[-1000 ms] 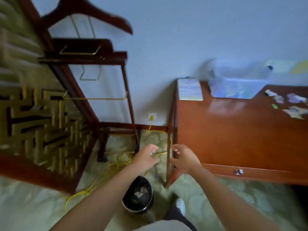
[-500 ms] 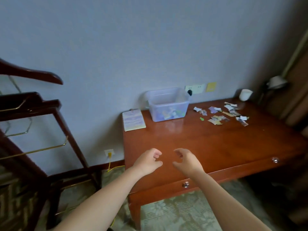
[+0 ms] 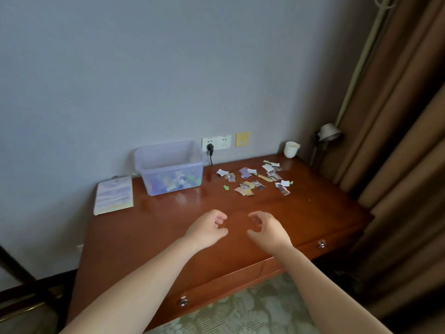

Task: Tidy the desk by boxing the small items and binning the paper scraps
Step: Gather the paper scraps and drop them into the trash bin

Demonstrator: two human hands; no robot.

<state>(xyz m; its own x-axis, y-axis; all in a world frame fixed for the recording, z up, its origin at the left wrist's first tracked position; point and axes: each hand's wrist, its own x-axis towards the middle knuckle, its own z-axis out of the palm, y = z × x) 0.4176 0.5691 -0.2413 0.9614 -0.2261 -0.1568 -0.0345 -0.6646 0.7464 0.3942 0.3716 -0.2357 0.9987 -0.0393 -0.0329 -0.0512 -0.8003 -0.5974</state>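
Two hands hung over the near middle of the bench (image 3: pixel 149 239), the left hand (image 3: pixel 207 229) and the right hand (image 3: pixel 267 231) side by side. Both were empty, fingers loosely curled and gripping nothing. The scraps (image 3: pixel 255 180) lay ahead and to the right, toward the far right corner, well apart from either hand. The right hand was the nearer of the two. Their scatter ran long from left to right, roughly along the back wall, so a reach would likely meet its broad side rather than an end. Between hands and scraps only bare wood showed, which looked like open room for a straight reach. The box (image 3: pixel 168 168) stood at the back, left of the scraps and ahead of the left hand, with small items already inside. A cup (image 3: pixel 291 149) stood in the back right corner just behind the scatter's far end. The bench's right edge was near that end, so a sweep to the right could push paper off the side. A notebook (image 3: pixel 114 195) lay left of the box. No bin was in view, and whether the small green bits (image 3: pixel 225 187) among the scraps were paper could not be told.
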